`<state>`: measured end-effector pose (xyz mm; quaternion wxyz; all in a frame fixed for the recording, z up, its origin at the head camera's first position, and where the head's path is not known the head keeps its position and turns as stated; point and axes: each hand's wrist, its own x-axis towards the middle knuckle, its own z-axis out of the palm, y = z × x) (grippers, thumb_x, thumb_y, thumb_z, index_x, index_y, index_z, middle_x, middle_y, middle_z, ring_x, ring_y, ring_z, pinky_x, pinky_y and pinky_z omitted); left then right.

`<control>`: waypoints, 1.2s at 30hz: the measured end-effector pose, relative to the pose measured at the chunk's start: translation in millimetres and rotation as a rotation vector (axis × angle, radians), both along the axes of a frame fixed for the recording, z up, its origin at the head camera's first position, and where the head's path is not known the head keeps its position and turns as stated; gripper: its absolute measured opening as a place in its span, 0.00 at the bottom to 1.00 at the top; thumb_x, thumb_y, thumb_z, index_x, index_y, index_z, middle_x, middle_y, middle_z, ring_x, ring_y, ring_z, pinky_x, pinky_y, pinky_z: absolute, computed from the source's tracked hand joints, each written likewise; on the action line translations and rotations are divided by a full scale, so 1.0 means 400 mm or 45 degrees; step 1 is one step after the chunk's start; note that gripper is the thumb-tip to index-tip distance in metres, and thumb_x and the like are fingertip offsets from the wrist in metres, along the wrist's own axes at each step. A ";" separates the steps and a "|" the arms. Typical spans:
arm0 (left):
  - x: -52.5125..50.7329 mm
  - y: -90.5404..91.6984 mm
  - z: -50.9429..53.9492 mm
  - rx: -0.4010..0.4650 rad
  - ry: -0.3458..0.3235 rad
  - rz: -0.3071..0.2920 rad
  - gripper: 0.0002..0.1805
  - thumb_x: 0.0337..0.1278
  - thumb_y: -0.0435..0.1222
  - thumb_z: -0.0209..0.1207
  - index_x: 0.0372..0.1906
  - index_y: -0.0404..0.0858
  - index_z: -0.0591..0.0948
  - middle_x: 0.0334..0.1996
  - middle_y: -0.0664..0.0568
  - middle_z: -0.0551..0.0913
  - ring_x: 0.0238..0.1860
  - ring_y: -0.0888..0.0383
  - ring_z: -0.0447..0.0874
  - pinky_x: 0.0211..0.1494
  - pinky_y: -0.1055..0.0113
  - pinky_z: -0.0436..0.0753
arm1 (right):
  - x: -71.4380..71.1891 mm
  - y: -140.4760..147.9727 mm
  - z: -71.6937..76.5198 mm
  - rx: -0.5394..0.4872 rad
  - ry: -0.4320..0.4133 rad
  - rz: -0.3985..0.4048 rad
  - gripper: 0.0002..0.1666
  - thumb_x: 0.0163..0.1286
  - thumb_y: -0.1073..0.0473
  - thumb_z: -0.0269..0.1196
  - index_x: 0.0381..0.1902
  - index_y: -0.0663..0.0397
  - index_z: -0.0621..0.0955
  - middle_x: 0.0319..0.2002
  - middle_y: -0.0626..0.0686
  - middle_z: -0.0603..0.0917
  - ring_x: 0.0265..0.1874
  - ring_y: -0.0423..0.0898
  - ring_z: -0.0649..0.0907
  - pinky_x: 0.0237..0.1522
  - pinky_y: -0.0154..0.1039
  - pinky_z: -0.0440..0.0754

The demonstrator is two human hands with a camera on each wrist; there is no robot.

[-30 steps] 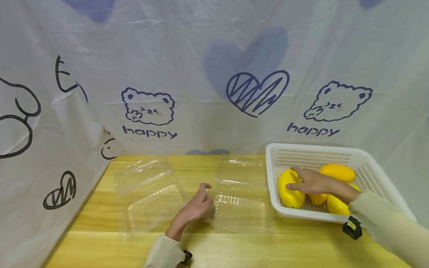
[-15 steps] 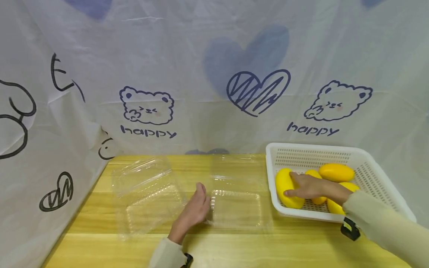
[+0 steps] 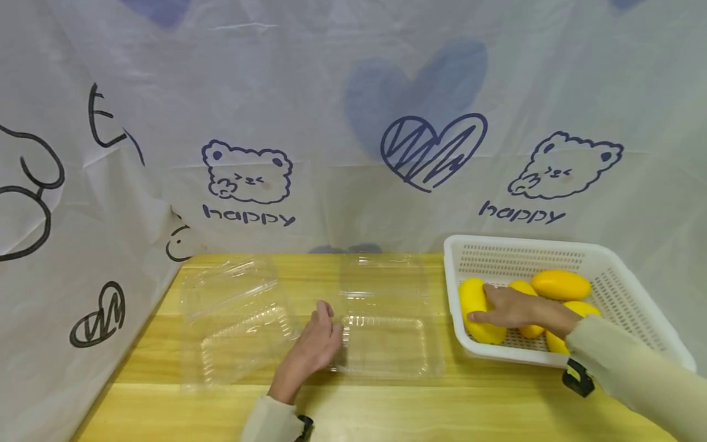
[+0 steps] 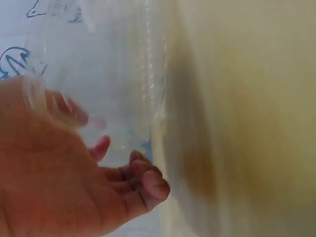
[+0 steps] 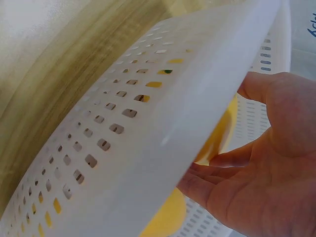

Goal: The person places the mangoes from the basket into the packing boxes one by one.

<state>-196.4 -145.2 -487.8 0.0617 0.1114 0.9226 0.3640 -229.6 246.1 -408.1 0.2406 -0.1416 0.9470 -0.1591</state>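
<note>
In the head view my right hand (image 3: pixel 510 307) grips a yellow mango (image 3: pixel 479 313) at the left end of a white slotted basket (image 3: pixel 552 245). The right wrist view shows the fingers reaching over the basket's wall around the fruit, partly hidden by the rim. My left hand (image 3: pixel 313 341) is at the left edge of a clear plastic clamshell box (image 3: pixel 386 344), which lies with its lid raised or folded back. In the left wrist view the box's thin plastic (image 4: pixel 113 59) passes between thumb and curled fingers, which appear to pinch it.
Several more yellow mangoes (image 3: pixel 560 285) lie in the basket. A second clear box (image 3: pixel 243 344), also unfolded, sits at the left on the wooden table (image 3: pixel 386 411). A printed cloth (image 3: pixel 331 110) hangs behind and at the left.
The nearer-to-basket clear box has slid a little left, together with my left hand. My right hand has settled further round the mango, which has tilted slightly but stays in the basket.
</note>
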 end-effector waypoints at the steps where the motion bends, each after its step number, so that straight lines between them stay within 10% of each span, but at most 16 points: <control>1: 0.000 -0.004 0.003 -0.005 -0.018 -0.024 0.09 0.72 0.35 0.41 0.49 0.33 0.62 0.35 0.44 0.65 0.34 0.50 0.66 0.36 0.57 0.70 | 0.000 0.001 -0.001 0.002 0.006 0.004 0.59 0.74 0.37 0.58 0.71 0.87 0.52 0.70 0.83 0.57 0.71 0.77 0.59 0.70 0.68 0.57; 10: 0.007 -0.010 0.004 -0.291 0.073 -0.113 0.08 0.76 0.38 0.38 0.40 0.37 0.61 0.35 0.44 0.64 0.38 0.48 0.62 0.40 0.56 0.67 | 0.004 0.011 -0.002 0.014 0.021 0.006 0.57 0.75 0.39 0.58 0.71 0.88 0.51 0.70 0.84 0.58 0.70 0.78 0.60 0.70 0.69 0.57; 19: 0.005 -0.011 -0.003 -0.540 0.268 0.041 0.10 0.76 0.40 0.41 0.36 0.39 0.63 0.30 0.47 0.65 0.33 0.49 0.62 0.41 0.50 0.63 | 0.000 0.012 -0.006 0.037 0.025 -0.014 0.59 0.74 0.34 0.58 0.71 0.86 0.55 0.67 0.83 0.65 0.65 0.75 0.70 0.67 0.68 0.63; 24: -0.001 -0.026 -0.003 -0.576 0.268 0.104 0.11 0.77 0.40 0.41 0.35 0.39 0.63 0.31 0.47 0.67 0.34 0.47 0.63 0.43 0.42 0.64 | -0.008 0.010 -0.003 0.011 0.031 -0.011 0.56 0.72 0.35 0.60 0.68 0.84 0.60 0.56 0.77 0.75 0.46 0.60 0.77 0.59 0.64 0.73; 36: -0.005 -0.021 -0.001 -0.516 0.218 0.093 0.10 0.76 0.40 0.40 0.37 0.40 0.64 0.30 0.47 0.66 0.34 0.49 0.63 0.43 0.50 0.63 | 0.000 0.013 0.004 -0.038 0.020 -0.062 0.58 0.70 0.42 0.64 0.71 0.86 0.53 0.69 0.82 0.62 0.68 0.76 0.66 0.67 0.70 0.62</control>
